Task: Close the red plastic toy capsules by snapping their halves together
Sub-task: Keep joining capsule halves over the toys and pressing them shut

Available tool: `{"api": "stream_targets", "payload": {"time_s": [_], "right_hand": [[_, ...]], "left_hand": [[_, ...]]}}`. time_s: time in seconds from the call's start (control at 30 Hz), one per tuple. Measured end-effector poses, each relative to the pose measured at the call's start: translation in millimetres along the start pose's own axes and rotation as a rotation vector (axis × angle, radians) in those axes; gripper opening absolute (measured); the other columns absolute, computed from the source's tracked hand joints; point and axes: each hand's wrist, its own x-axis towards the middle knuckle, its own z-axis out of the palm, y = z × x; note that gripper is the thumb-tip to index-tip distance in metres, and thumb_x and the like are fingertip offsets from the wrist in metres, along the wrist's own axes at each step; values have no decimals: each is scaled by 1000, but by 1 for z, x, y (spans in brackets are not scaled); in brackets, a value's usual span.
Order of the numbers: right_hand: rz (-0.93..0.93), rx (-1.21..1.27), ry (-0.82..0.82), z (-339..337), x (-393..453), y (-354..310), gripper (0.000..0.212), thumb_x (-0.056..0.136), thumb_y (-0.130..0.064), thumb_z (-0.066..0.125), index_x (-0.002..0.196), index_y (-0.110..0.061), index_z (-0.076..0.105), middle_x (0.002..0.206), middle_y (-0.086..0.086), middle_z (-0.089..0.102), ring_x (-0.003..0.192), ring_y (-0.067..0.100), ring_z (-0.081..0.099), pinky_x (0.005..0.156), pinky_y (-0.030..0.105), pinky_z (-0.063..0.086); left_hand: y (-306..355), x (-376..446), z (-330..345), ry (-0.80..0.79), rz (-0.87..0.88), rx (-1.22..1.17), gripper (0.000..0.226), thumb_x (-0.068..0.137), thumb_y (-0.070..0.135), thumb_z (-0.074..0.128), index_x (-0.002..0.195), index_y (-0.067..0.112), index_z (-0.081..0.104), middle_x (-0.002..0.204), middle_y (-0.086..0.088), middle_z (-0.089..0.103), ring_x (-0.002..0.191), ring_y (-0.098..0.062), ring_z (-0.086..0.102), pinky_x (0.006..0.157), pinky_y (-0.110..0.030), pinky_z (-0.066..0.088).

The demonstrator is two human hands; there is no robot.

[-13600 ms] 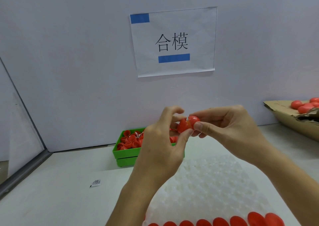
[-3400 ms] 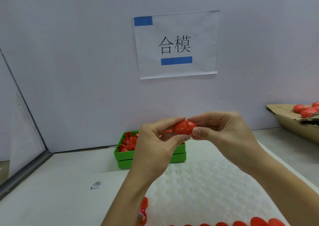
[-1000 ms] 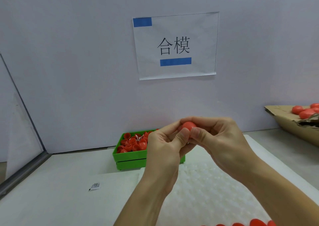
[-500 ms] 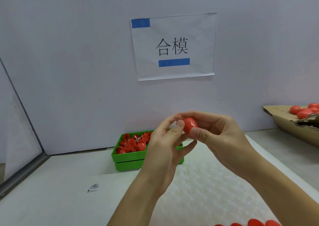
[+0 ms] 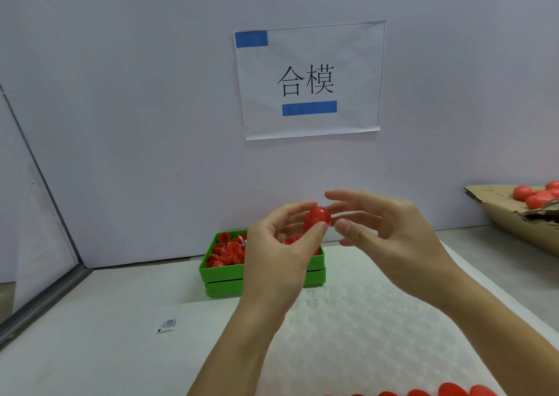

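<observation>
At the centre of the frame, a closed red capsule [image 5: 317,218] is pinched between thumb and fingers of the left hand [image 5: 279,253]. Half a second ago it was gripped by both hands; now the right hand [image 5: 390,232] has been drawn off, its fingers loosely spread and nothing held. Behind, the green bin [image 5: 223,271] of red halves is unmoved on the tabletop [image 5: 90,335].

The left hand [image 5: 281,244] pinches a red capsule [image 5: 317,218]; the right hand [image 5: 390,232] hovers just beside, fingers relaxed.
</observation>
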Motion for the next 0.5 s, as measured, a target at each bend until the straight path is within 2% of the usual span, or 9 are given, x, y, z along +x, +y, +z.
{"api": "stream_targets", "payload": {"time_s": [0.1,0.2,0.27,0.33,0.4,0.5], "right_hand": [[30,-9,41,2,1,3,23,84,-25,70,107,-23,72,95,-5,76,88,11,73,75,27,61],[59,42,109,3,2,8,14,85,-12,73,97,-18,74,87,-1,77,81,12,74,74,24,60],[89,117,134,2,3,9,13,84,-11,73,95,-18,74,86,-1,77,81,14,75,75,22,59],[109,199,130,1,3,9,16,79,-20,72,94,-18,75,87,2,78,83,18,75,75,22,59],[114,238,122,1,3,8,26,72,-27,71,95,-17,75,90,4,78,85,20,75,77,24,59],[117,279,129,2,3,7,30,71,-27,70,97,-15,74,92,6,77,87,22,75,78,27,60]], "left_hand": [[1,-1,3,2,154,202,44,77,38,78,119,38,66,94,24,70,93,2,66,77,-13,55],[1,-2,4,-6,203,212,47,76,32,82,119,36,65,95,21,71,91,-2,69,77,-17,57],[0,-1,2,-17,194,156,44,77,23,83,115,35,66,97,19,72,92,-3,70,76,-16,57],[0,-1,1,-28,176,91,43,78,17,82,115,34,66,99,18,72,94,-1,70,76,-12,54],[1,-1,1,-37,153,45,41,79,16,81,113,33,67,99,18,73,94,-1,70,77,-11,53],[2,-1,2,-50,146,25,33,79,17,80,105,34,70,97,18,74,93,-1,70,78,-11,53]]}}
